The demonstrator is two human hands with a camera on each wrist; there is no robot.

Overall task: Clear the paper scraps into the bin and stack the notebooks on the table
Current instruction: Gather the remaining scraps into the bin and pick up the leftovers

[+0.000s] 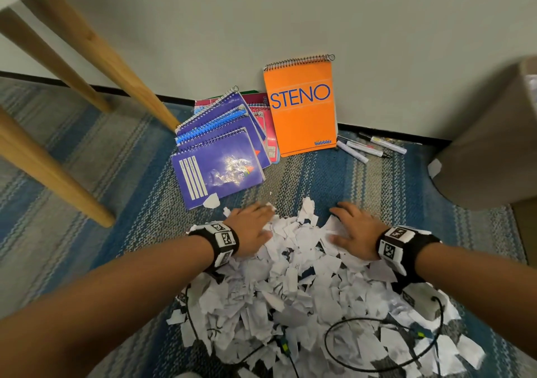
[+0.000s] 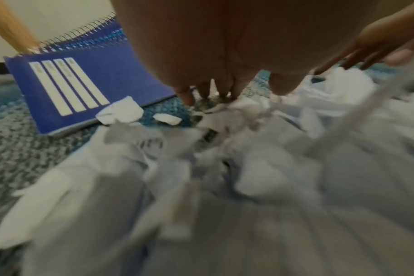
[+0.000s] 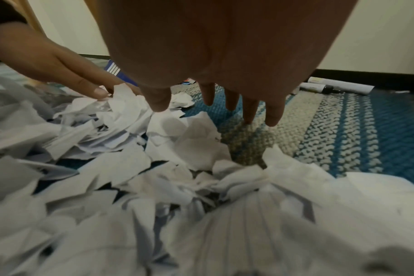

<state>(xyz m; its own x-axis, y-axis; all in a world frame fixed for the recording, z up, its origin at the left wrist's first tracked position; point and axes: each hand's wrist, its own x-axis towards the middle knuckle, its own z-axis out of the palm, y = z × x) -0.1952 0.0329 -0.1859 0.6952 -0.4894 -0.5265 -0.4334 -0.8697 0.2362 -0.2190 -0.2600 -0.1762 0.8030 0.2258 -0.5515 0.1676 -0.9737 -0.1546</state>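
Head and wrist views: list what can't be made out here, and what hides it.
- Bin: head view, cut off by the right edge; its inside is unseen.
- Notebooks behind the orange steno pad: overlapped, so no exact count.
- Left hand and right hand fingertips: partly sunk in the paper scraps.
- Near scraps: both wrist views, blurred.
- Markers: labels too small.

Even, soft indoor light fills the head view, which is sharp at centre. Glare whitens the cover of the front purple spiral notebook (image 1: 218, 168), and the slanting wooden legs (image 1: 87, 49) bow with wide-angle distortion. Both wrist views are dimmer; the near heap of torn white paper scraps (image 2: 225, 214) smears into blur.
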